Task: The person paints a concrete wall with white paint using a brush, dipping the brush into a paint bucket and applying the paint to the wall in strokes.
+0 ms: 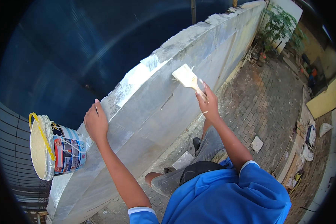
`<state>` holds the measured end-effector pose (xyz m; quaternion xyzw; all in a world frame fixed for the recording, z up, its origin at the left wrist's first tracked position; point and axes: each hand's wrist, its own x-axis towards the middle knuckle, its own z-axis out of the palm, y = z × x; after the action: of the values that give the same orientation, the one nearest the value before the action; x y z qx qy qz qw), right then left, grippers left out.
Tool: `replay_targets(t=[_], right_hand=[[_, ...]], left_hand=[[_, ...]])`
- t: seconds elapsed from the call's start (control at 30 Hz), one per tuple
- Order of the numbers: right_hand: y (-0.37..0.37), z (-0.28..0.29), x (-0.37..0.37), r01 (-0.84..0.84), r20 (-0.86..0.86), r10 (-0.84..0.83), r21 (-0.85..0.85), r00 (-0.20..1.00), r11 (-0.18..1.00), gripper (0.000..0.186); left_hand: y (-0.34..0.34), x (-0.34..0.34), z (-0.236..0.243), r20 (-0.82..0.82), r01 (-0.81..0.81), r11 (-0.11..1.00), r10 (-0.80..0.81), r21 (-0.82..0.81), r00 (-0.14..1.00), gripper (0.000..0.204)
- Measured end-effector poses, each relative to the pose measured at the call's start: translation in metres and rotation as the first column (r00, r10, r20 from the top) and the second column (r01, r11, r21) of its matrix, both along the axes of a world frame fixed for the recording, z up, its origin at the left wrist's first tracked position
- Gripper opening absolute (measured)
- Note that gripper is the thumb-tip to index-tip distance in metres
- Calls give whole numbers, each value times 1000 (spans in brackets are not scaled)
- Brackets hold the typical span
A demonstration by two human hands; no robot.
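Note:
My right hand [209,104] is closed round the handle of a wide flat paintbrush [186,76]. Its bristles are loaded with white paint and touch or hover just off the side of a grey concrete wall [145,115]; I cannot tell which. Along the wall's rough top runs a patch of wet white paint [138,78]. My left hand [96,121] rests on the wall top beside that patch, fingers stretched out and partly out of sight, holding nothing. Left of it, a printed paint bucket [69,149] with a yellow handle stands on the wall top, white paint coating its rim.
Dark blue sheeting [89,44] rises behind the wall. Brick paving [265,100] spreads to the right, with a loose pale tile [257,144] on it. A leafy plant [282,28] grows at the wall's far end. Boards and rubbish line the right side.

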<state>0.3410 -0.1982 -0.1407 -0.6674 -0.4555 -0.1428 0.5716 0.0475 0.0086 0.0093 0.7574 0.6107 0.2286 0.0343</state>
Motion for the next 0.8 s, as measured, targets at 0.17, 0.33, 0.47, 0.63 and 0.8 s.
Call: replay_targets(t=[0.17, 0.33, 0.47, 0.63, 0.8], right_hand=[[22, 1, 24, -448, -872, 350, 176, 342, 876, 18], [-1, -77, 4, -505, -930, 363, 286, 59, 814, 11], [-20, -90, -2, -454, -978, 103, 8, 184, 891, 16], [-7, -60, 4, -351, -975, 65, -13, 211, 936, 21], [2, 36, 1, -274, -934, 185, 100, 306, 957, 24]], left_hand=[[0, 3, -1, 18, -16, 1000, 16, -11, 1000, 59], [1, 2, -2, 5, -1, 1000, 1, -3, 1000, 59], [0, 1, -5, 17, -13, 1000, 13, 8, 1000, 59], [-2, 7, 3, 27, -34, 999, 35, -28, 999, 60], [1, 1, -5, 19, -50, 999, 50, 8, 999, 61]])
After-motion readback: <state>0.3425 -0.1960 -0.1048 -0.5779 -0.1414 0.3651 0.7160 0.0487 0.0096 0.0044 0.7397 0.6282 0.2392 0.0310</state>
